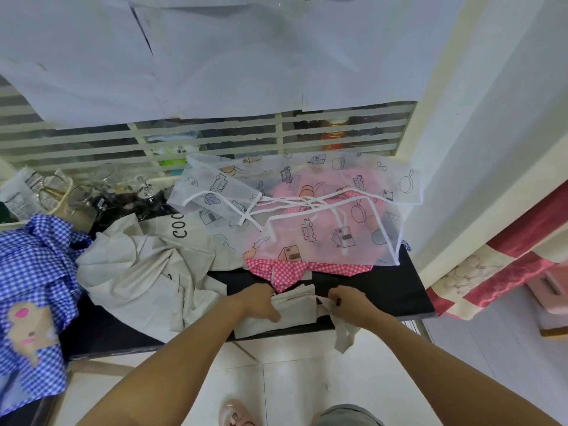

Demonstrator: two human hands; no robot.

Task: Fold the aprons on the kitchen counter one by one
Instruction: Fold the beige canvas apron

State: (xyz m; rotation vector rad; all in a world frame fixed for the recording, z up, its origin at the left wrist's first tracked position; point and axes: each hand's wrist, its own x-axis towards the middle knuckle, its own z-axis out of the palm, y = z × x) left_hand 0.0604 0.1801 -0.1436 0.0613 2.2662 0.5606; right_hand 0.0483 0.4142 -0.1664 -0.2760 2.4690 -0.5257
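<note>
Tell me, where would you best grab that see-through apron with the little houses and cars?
Probably by the white-trimmed near edge of the sheer printed apron, coming from the person's side of the black counter. That hem lies uppermost over the pink checked apron, and its loose ties tangle further back.

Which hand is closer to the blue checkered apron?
Left. The left hand lies on the folded beige apron, on the side toward the blue checkered apron. The right hand is farther, holding a strap.
</note>
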